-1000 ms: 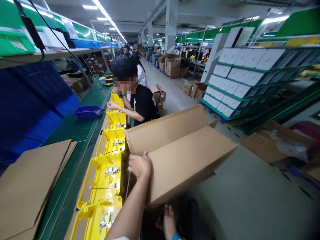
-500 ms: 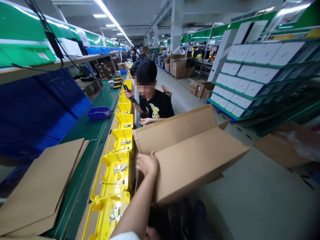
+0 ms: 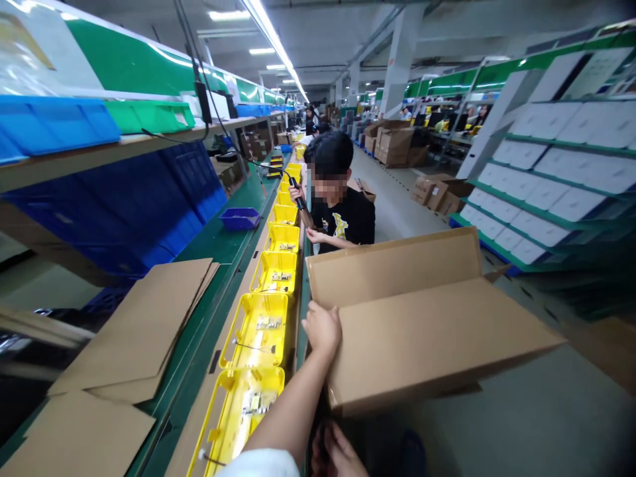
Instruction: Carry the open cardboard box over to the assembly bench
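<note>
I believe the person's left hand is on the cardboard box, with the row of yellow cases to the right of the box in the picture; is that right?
Not quite: the head view shows the row of yellow cases to the left of the cardboard box. The left hand is on the box.

The cardboard box (image 3: 442,338) is coloured plain brown, and a similar brown is seen on the cardboard sheets (image 3: 139,311). Bright yellow is shown by the plastic housings (image 3: 251,329), dark green by the workbench (image 3: 205,317). The black T-shirt (image 3: 362,215) is decorated with a print (image 3: 340,226) (mainly yellow).
</note>
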Action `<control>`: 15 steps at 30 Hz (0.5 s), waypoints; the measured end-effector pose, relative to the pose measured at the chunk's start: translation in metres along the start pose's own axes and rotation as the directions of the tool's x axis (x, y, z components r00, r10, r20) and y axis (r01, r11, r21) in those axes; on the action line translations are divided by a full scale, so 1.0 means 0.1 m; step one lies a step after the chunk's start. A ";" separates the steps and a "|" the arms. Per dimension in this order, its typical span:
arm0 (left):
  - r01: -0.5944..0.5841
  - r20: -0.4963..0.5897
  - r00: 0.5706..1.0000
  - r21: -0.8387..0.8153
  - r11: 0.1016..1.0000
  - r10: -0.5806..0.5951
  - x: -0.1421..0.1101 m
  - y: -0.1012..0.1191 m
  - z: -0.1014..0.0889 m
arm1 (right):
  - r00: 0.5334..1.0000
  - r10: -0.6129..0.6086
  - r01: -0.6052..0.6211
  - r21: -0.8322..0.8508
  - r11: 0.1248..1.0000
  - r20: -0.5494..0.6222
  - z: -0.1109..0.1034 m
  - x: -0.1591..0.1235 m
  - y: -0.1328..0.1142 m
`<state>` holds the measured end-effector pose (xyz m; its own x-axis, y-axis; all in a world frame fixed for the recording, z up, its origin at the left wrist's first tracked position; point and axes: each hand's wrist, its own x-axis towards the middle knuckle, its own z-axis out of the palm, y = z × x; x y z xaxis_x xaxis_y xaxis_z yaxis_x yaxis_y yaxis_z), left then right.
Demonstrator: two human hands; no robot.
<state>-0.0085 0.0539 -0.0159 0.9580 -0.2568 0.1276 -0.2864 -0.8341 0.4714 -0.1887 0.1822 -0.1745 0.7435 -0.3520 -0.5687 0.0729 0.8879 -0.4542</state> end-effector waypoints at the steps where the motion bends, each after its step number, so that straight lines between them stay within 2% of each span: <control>1: 0.003 0.001 1.000 -0.008 1.000 -0.003 -0.01 0.00 0.00 | 0.999 0.024 -0.025 0.039 0.999 0.034 0.04 -0.01 -0.05; 5: 0.007 0.007 1.000 -0.029 1.000 -0.007 -0.03 -0.01 -0.05 | 0.959 0.137 -0.155 0.056 0.986 0.248 0.08 -0.03 -0.27; 7: 0.007 0.008 1.000 -0.033 0.999 -0.007 -0.03 -0.01 -0.06 | 0.942 0.164 -0.189 0.060 0.980 0.293 0.09 -0.03 -0.31; 11: 0.013 0.002 1.000 -0.044 0.999 -0.013 -0.05 -0.02 -0.06 | 0.980 0.093 -0.112 0.103 0.988 0.178 0.15 -0.04 -0.28; 15: 0.015 -0.005 1.000 -0.044 0.999 -0.015 -0.07 -0.01 -0.06 | 0.993 0.018 -0.023 0.036 0.999 0.116 0.20 -0.05 -0.25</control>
<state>-0.0146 0.0597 -0.0117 0.9622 -0.2421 0.1248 -0.2715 -0.8153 0.5114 -0.1812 0.1680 -0.1464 0.8167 -0.2989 -0.4937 0.0798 0.9057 -0.4163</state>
